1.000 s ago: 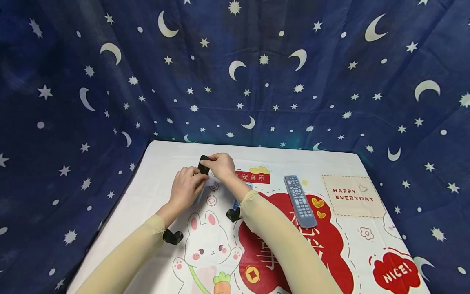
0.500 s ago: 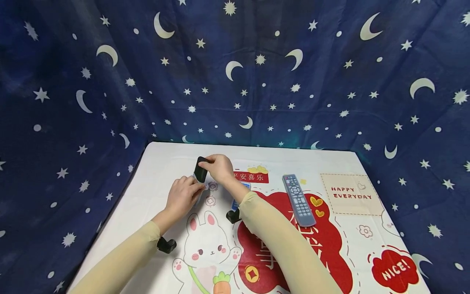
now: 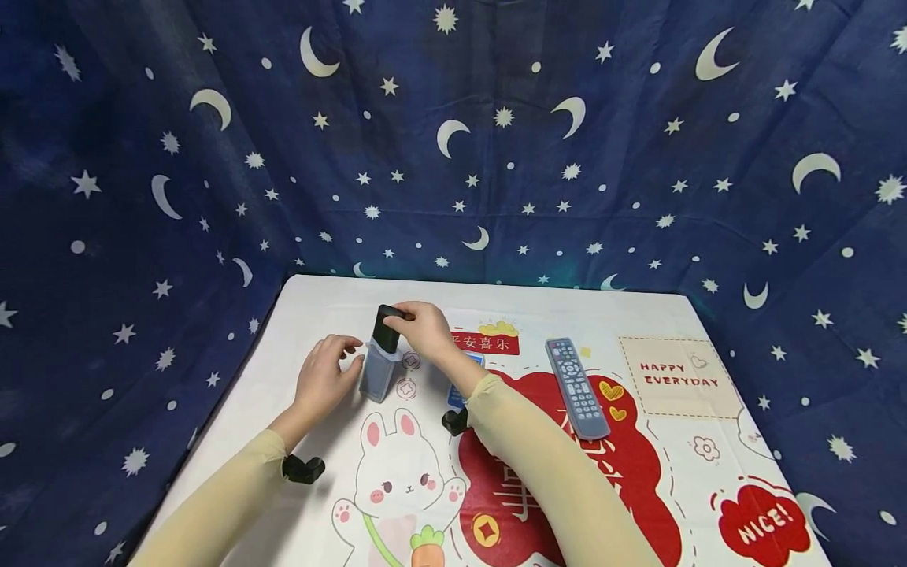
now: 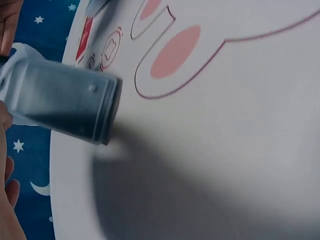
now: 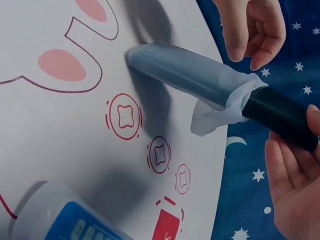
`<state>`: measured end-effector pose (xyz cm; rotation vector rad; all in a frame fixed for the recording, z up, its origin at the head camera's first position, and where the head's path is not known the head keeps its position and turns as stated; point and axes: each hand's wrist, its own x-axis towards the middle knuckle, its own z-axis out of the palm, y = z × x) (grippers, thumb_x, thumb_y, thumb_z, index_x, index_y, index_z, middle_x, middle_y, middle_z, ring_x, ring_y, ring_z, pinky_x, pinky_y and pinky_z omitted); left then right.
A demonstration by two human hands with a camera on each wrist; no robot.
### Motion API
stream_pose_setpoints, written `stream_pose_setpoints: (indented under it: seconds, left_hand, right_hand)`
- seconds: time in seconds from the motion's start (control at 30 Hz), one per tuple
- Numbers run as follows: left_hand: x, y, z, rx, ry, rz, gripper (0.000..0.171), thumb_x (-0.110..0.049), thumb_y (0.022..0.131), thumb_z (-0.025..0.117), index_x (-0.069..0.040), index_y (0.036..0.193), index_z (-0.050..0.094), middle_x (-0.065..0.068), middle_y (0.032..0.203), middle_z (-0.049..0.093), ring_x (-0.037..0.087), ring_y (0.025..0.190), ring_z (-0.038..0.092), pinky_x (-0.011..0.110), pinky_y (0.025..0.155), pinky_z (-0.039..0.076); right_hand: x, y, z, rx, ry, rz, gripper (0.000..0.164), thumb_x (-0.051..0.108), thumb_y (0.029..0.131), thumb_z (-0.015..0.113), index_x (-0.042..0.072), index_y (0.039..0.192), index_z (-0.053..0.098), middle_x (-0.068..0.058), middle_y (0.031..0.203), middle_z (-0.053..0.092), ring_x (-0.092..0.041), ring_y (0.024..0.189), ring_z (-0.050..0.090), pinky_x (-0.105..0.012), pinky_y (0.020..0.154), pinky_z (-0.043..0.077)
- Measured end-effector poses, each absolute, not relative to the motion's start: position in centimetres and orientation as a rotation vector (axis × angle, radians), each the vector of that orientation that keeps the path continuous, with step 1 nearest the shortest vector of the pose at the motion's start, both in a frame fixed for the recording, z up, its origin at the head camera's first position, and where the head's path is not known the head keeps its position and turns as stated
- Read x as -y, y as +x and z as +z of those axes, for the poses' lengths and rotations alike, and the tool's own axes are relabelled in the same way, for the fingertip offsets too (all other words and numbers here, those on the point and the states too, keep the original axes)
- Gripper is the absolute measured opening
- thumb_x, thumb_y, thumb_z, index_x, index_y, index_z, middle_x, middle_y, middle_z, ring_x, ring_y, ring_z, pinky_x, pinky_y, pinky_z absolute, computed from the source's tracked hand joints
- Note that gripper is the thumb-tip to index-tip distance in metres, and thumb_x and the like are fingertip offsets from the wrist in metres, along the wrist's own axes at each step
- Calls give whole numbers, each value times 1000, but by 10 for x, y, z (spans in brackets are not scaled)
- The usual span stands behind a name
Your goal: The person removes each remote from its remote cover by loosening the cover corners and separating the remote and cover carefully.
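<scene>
My right hand pinches the upper end of a long black bar, whose buttons, if any, are out of sight. The lower part of the bar is inside a translucent, soft blue-grey sleeve, which stands tilted with its lower end at the tabletop. In the right wrist view, the sleeve's mouth flares and folds outward around the black bar. My left hand is beside the sleeve with fingers loosely bent and holding nothing; a gap separates it from the sleeve in the right wrist view.
A grey remote control lies to the right on the printed white tablecloth. Under my right forearm sits a blue-faced, pale-bodied device with buttons, partly hidden. A dark starry curtain rises behind the table.
My left hand has let go of the sleeve and moved left, leaving the sleeve in plain view. The right hand keeps its hold on the black bar, which has shifted slightly left.
</scene>
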<state>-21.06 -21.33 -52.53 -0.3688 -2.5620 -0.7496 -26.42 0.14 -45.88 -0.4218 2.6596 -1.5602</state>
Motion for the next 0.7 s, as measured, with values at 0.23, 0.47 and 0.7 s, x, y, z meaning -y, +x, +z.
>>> stream_pose_setpoints:
  seconds: [0.23, 0.47, 0.7]
  left_hand:
    - [219, -215, -523, 2599, -316, -732, 25, -17, 90, 77, -9, 112, 67, 9, 101, 65, 26, 89, 61, 43, 73, 49]
    - [219, -216, -519, 2604, -268, -722, 13, -22, 93, 76, -12, 100, 71, 4, 93, 67, 22, 82, 62, 41, 69, 49]
    - [218, -219, -521, 2569, -422, -670, 12, -16, 94, 75, -13, 105, 77, 1, 97, 73, 21, 84, 66, 42, 72, 52]
  right_hand:
    - [1, -263, -459, -2608, -510, -1590, 33, 29, 98, 72, 10, 126, 73, -2, 106, 73, -13, 93, 66, -28, 83, 56]
    - [1, -262, -460, -2590, -521, -1602, 34, 28, 98, 72, 10, 127, 72, -2, 106, 73, -12, 93, 66, -28, 84, 56]
    - [0, -260, -457, -2583, -513, -1584, 34, 28, 98, 71, 11, 128, 72, -2, 107, 72, -13, 94, 65, -28, 84, 56]
